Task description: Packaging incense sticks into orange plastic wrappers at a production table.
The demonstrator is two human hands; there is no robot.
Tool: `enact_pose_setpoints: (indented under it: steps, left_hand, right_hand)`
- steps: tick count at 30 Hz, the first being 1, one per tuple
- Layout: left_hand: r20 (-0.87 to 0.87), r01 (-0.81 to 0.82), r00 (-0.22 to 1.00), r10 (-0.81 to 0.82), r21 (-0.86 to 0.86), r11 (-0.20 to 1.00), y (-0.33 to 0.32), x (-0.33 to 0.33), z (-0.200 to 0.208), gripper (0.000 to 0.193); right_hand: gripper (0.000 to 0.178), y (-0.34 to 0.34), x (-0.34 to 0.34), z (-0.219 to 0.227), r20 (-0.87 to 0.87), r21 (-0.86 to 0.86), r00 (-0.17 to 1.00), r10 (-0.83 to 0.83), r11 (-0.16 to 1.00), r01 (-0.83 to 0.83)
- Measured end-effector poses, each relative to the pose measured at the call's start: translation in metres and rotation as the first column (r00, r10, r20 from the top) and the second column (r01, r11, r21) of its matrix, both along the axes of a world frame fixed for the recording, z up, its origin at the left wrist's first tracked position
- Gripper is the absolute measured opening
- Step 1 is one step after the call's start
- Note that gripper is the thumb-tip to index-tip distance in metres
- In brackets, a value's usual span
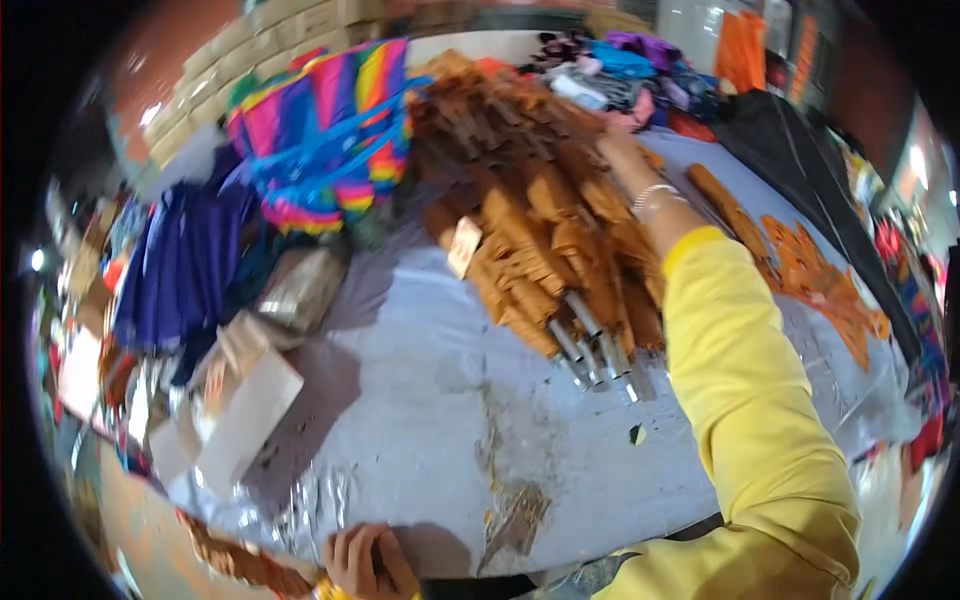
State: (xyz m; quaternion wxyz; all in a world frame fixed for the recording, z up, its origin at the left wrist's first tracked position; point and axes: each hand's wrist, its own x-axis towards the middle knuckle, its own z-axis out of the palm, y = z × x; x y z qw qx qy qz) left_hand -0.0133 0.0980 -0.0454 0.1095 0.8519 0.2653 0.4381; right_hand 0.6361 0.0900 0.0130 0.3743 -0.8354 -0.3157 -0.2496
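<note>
A heap of brown folded umbrellas [550,230] lies across the far middle of the table, with several bare silver shafts pointing toward me. My right hand [622,152] reaches to the right side of this heap and touches it. Blur and the brown cloth hide its fingertips. At the near edge my left hand [370,562] is closed, its fingers curled. Whatever it may hold is hidden. Beside it, to the left, a length of gathered brown cloth [245,560] hangs at the table edge and runs toward my wrist. A pale tag [465,247] sits on the heap.
A rainbow-striped bag [330,135] stands at the far left, near dark blue pleated cloth [185,255] and an open white box [245,430]. More brown pieces [815,275] lie at right beside long black cloth [800,170]. Mixed coloured cloth [640,75] is piled behind.
</note>
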Motion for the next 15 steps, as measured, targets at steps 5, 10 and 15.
enact_pose_setpoints:
  steps: [5,10,15]
  left_hand:
    - [0.102,0.042,0.994,-0.045,0.039,0.998,0.009,0.012,-0.008,0.008]
    - [0.168,0.068,0.983,-0.072,0.027,0.997,0.008,0.007,-0.009,0.006]
    - [0.198,0.036,0.979,-0.042,0.034,0.999,0.002,-0.004,-0.014,0.006]
  right_hand:
    - [0.039,-0.085,-0.008,0.028,0.028,0.105,0.934,0.356,0.928,-0.357]
    - [0.015,-0.125,-0.196,0.038,-0.214,0.0,0.872,0.441,0.892,-0.451]
    - [0.004,-0.172,-0.394,0.078,0.23,-0.176,0.721,0.653,0.757,-0.629]
